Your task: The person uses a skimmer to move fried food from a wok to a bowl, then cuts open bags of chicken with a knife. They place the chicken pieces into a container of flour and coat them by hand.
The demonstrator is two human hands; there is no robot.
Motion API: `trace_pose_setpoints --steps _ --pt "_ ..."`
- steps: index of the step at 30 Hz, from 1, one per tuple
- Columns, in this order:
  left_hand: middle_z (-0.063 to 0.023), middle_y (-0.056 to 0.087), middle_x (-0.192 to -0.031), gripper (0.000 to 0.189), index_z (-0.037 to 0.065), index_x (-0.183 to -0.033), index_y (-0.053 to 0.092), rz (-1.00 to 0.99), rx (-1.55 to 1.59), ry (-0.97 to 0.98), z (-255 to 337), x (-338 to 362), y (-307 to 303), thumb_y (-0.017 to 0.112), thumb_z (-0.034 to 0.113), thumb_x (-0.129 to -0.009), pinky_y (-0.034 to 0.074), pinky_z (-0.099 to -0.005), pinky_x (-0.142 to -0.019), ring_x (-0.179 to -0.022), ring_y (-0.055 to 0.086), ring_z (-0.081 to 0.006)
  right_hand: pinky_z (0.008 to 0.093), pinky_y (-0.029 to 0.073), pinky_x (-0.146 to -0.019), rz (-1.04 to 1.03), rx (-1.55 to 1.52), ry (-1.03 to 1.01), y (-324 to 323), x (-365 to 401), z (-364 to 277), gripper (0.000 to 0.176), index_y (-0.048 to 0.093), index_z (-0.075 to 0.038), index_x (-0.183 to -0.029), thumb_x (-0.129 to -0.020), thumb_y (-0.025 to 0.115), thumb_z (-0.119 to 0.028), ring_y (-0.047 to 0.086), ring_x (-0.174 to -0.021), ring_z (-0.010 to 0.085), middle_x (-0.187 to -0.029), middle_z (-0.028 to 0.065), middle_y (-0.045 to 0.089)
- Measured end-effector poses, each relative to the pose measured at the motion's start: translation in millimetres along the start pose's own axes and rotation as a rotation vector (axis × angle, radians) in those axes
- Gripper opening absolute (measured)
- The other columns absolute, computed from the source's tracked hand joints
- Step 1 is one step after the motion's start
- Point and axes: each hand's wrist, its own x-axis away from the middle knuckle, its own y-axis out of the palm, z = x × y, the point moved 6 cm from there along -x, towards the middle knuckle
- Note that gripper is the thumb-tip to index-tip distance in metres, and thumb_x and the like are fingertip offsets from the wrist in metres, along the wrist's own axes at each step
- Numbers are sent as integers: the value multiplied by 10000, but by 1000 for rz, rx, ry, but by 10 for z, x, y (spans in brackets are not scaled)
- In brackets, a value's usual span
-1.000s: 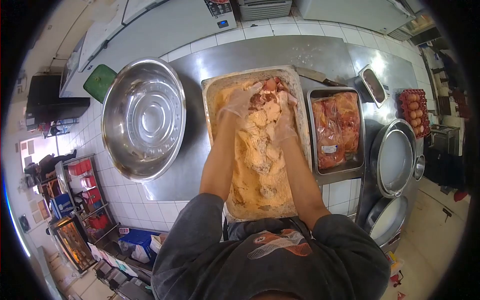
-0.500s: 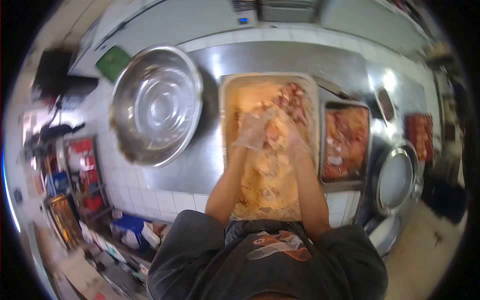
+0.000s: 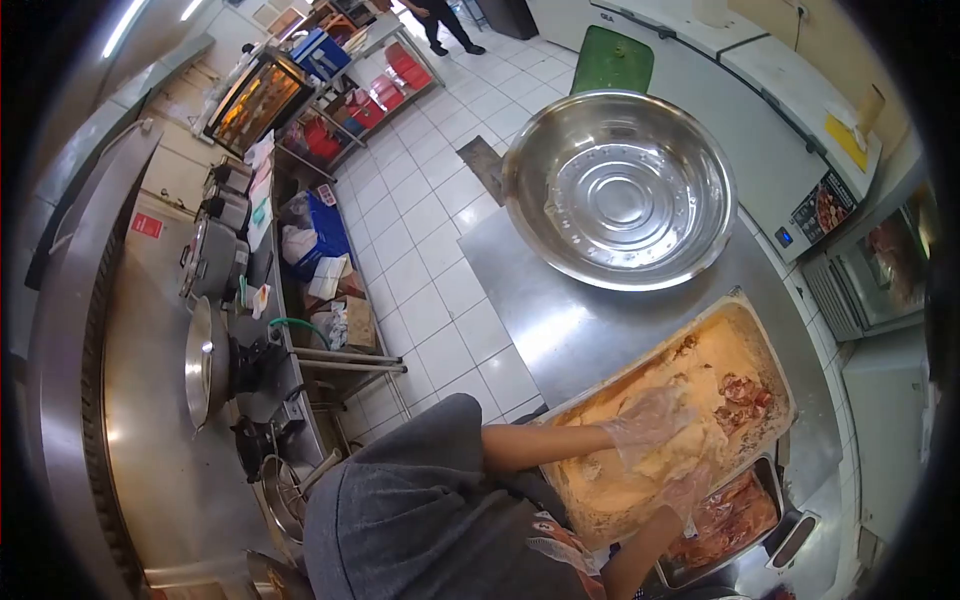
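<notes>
A large rectangular tray (image 3: 745, 300) holds orange-tinted, flour-like powder (image 3: 610, 385). My left hand (image 3: 650, 415), in a clear plastic glove, lies in the powder with its fingers stretched out. Nearer the tray's lower side, my right hand (image 3: 685, 492) is also gloved, fingers extended at the powder's surface. Between and beside the hands are lumps thickly coated in powder (image 3: 695, 440). Raw reddish meat pieces (image 3: 745, 395) lie at the tray's right end, partly dusted. Alongside stands a smaller metal pan (image 3: 768, 470) of raw meat (image 3: 735, 515).
A big steel bowl (image 3: 715, 215) stands on the steel table (image 3: 530, 320) beyond the tray. Behind it are a green lid-like object (image 3: 612, 60) and a white chest freezer (image 3: 690, 85). To the left are a wok (image 3: 200, 365) and a stove counter. A person (image 3: 440, 20) stands far off.
The view has swung left and tilted, so the tray now sits lower right and the stove side shows. My hands have moved apart over the powder.
</notes>
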Motion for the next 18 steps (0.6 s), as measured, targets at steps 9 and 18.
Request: trace_pose_setpoints --steps 9,18 --pt "-324 345 -1459 1026 -87 -1475 243 314 56 -369 -918 26 59 575 659 -854 285 -463 -1145 -1362 369 -408 423 406 -1016 372 753 -345 -278 -673 -556 717 526 63 -1313 -942 477 -550 513 -1214 368 -1297 284 530" --pt "-144 613 -1252 834 -46 -1331 541 183 304 -711 -1345 -570 196 635 626 -846 484 -357 -903 -1035 592 -252 463 360 -1096 611 791 -166 -269 -1568 -460 898 503 115 -1316 -878 494 -669 488 -1286 428 -1344 348 502"
